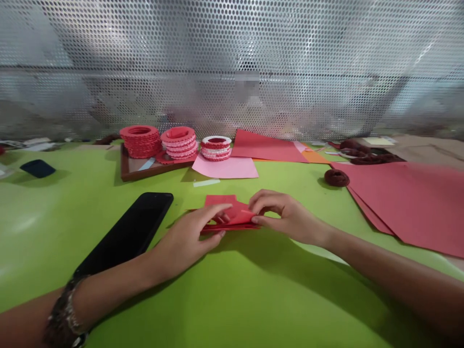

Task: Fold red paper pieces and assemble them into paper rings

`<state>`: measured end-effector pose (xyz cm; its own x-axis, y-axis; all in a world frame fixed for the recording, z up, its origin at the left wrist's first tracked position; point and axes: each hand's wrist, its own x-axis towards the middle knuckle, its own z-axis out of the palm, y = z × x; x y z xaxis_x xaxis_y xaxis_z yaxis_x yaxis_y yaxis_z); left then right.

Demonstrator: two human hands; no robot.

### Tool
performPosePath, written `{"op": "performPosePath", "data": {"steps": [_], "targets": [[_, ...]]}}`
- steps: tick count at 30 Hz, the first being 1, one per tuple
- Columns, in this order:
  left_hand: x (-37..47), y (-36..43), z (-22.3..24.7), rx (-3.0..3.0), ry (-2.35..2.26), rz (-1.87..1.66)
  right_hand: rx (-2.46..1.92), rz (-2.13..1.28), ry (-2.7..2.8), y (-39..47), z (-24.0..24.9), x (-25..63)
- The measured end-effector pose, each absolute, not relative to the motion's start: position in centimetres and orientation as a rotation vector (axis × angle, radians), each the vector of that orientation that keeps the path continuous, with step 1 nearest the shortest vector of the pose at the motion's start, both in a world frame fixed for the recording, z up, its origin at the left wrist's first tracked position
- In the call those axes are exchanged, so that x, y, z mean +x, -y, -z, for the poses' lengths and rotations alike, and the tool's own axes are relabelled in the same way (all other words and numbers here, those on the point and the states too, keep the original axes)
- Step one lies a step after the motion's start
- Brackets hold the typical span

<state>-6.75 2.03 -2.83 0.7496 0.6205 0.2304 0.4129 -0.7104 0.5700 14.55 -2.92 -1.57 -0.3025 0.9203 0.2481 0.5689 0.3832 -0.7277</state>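
A small stack of folded red paper [237, 212] lies on the green table in front of me. My left hand [194, 234] grips its left side, with the thumb at the near edge and the fingers over the top. At the right corner, my right hand [279, 210] pinches a raised flap between thumb and fingers. The lower layers of the stack sit flat beneath the flap. Part of the paper is hidden under my left fingers.
Left of the paper lies a black phone [126, 232], partly behind my left forearm. Stacked red rings [141, 145] stand on a brown tray [145, 172]. Large red sheets [409, 203] and a brown yarn coil [336, 178] are at right. A perforated metal panel [232, 63] rises behind.
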Motion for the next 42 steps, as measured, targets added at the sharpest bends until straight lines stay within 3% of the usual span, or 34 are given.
{"op": "performPosePath", "data": {"steps": [8, 12, 16, 24, 35, 42], "targets": [[-7.1, -2.0, 2.7, 2.624, -0.675, -0.455, -1.296, -0.746, 2.077, 2.9, 0.8, 15.7], [-7.1, -1.8, 2.8, 2.612, -0.603, -0.469, -1.465, -0.571, 2.049, 2.4, 2.0, 15.6], [-7.2, -1.8, 2.6, 2.583, -0.562, -0.520, -1.352, -0.407, 2.333, 2.0, 3.1, 15.5], [-7.9, -1.2, 1.7, 2.766, -0.053, -0.328, -1.462, -0.395, 2.395, 2.4, 2.8, 14.7], [-9.4, -4.9, -0.1, 2.306, -0.967, -0.778, -1.555, -0.598, 2.265, 3.0, 2.6, 14.0], [-8.9, -6.3, -1.1, 1.818, -1.066, -0.879, -1.530, -0.854, 2.104, 3.0, 2.3, 13.6]]}}
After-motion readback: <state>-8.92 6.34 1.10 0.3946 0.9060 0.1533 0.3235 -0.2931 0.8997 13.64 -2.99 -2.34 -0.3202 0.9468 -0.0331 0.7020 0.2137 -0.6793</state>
